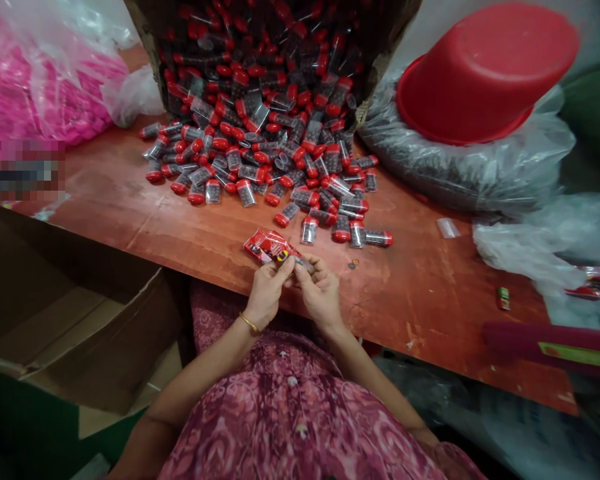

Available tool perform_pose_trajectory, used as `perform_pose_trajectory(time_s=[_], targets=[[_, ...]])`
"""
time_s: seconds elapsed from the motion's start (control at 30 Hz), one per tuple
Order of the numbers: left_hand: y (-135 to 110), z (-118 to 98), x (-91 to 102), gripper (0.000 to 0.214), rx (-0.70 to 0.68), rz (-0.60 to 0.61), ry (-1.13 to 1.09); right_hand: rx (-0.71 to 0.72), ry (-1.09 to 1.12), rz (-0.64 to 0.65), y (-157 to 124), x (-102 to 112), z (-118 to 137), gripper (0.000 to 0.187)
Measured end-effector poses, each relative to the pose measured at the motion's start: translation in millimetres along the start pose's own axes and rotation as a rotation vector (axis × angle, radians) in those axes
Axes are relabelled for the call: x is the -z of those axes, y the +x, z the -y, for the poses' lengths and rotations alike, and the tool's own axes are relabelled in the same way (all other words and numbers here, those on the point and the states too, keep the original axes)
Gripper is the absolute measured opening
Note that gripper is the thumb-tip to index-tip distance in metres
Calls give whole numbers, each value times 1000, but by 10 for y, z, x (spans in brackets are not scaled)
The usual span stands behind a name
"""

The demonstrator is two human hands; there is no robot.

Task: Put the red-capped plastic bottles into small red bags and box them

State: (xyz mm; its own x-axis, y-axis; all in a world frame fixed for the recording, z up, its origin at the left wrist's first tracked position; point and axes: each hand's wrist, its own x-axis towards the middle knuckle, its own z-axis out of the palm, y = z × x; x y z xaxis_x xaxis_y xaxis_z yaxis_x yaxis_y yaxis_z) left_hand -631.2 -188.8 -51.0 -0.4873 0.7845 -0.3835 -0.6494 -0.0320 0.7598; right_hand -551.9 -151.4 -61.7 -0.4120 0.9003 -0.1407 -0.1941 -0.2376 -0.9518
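Low over the table's front edge, my two hands meet with their fingertips close together. My left hand (266,293) is closed on the near end of a red printed packet (266,245), which sticks out toward the table. Pinched fingers of my right hand (324,293) are at the same end, by a small greyish, partly clear piece (305,263); fingers hide most of it. Just beyond lie many small clear tubes (309,231) with red caps and dark beads inside, spilling out of a tipped cardboard box (153,50).
An upturned red bucket (490,73) sits on a clear bag of dark beads (460,173) at right. Pink pieces in plastic (45,80) lie at left. An open carton (95,340) stands below the table (200,240). A small green-and-red item (503,298) lies at right.
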Motion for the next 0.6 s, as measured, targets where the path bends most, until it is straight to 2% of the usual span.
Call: perform_pose_trajectory(time_s=[0.17, 0.3, 0.4, 0.47, 0.5, 0.6], targets=[[6, -185, 78, 43, -11, -32, -20, -70, 54, 250, -2, 50, 21, 44], [-34, -261, 111, 44, 29, 10, 8, -29, -16, 291, 29, -9, -48, 34], [-5, -357, 215, 44, 8, -34, 34, 103, -218, 300, 142, -93, -77, 31], [85, -512, 384, 40, -45, -126, 111, 233, -517, 246, 292, -94, -49, 31], [150, -616, 499, 36, -76, -192, 187, 296, -704, 179, 389, -72, -24, 33], [389, -971, 892, 26, -204, -482, 626, 360, -1224, -99, 704, 50, 45, 40]])
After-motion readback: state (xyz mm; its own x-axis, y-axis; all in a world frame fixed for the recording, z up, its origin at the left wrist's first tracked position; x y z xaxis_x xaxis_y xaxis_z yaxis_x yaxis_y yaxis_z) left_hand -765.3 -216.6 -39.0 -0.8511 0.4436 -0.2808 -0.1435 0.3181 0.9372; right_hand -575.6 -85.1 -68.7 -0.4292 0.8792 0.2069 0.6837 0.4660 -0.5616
